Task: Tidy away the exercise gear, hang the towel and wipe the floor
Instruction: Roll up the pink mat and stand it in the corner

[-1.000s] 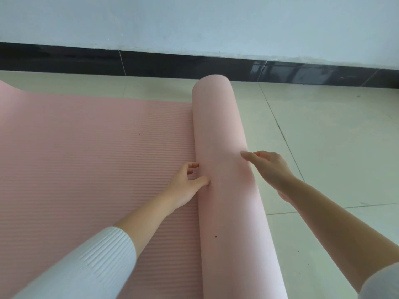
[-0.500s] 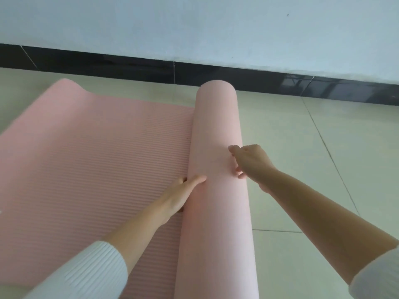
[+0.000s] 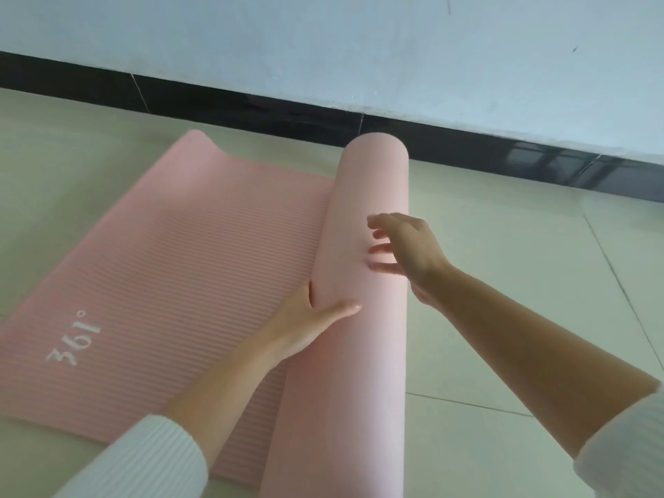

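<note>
1. On the floor (image 3: pixel 503 318), a pink mat (image 3: pixel 179 282) lies half rolled. Its roll (image 3: pixel 359 372) sits at the centre, and the flat ribbed part, printed "361°", spreads to the left.
2. Left hand (image 3: pixel 309 325) grips the roll's left side: the thumb lies across the roll and the fingers are tucked out of sight in the crease.
3. Right hand (image 3: pixel 406 249) is over the roll's right side, fingers spread and blurred, holding nothing. I cannot tell whether it touches the roll.
4. Both arms wear white sleeves (image 3: pixel 143 461).
5. A black skirting (image 3: pixel 251 106) runs under a pale wall (image 3: pixel 359 48).
</note>
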Available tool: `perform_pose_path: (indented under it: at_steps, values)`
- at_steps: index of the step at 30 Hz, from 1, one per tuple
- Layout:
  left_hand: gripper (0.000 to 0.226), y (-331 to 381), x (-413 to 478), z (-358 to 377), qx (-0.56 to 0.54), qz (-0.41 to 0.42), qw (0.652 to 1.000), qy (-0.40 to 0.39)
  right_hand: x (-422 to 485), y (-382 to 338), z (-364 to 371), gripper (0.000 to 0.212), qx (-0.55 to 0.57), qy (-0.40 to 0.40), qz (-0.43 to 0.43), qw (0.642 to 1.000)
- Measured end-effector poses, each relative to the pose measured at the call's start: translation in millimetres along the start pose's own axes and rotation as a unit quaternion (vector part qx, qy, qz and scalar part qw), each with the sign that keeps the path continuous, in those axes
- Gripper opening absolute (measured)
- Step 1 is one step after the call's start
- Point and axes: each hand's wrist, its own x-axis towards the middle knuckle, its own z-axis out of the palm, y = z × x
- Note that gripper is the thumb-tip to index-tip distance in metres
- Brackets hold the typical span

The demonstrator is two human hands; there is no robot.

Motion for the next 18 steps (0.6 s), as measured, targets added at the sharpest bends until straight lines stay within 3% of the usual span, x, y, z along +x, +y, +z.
perform_pose_path:
  at_steps: [2,4,5,6,8,11,14,15,18]
  values:
    - [0.062,-4.0,0.0,-11.3,-0.006,0.004,1.0,0.021,6.9,0.6,11.6,0.017,0.04,-0.001,-0.001,0.999]
    - [0.083,-8.1,0.2,-26.4,0.013,0.012,0.998,0.059,15.6,6.3,19.6,0.021,-0.107,0.056,-0.056,0.991]
    - [0.085,-9.3,-0.2,-34.4,0.022,0.018,0.997,0.072,17.9,10.4,22.5,0.025,-0.213,0.087,-0.079,0.97]
    - [0.082,-10.8,-0.1,-42.0,0.028,0.027,0.996,0.08,19.4,14.9,25.4,0.028,-0.289,0.104,-0.09,0.947]
    - [0.067,-14.4,-0.5,-56.1,0.037,0.062,0.993,0.09,17.6,20.5,34.5,0.033,-0.331,0.086,-0.087,0.936]
    - [0.052,-20.8,-1.4,-77.6,0.047,0.076,0.989,0.119,14.6,18.7,57.2,0.035,-0.241,0.034,-0.09,0.966]
    - [0.014,-22.3,-4.5,-96.3,0.054,0.041,0.989,0.134,15.0,1.2,76.3,0.033,-0.134,0.017,-0.077,0.988]
    - [0.015,-23.5,-3.8,-101.4,0.084,0.031,0.988,0.124,17.0,-3.0,80.5,0.033,-0.09,0.005,-0.067,0.994]
    - [0.055,-29.9,-4.8,-111.3,0.163,-0.007,0.981,0.109,18.5,-9.9,92.6,0.029,0.063,-0.039,-0.032,0.997]
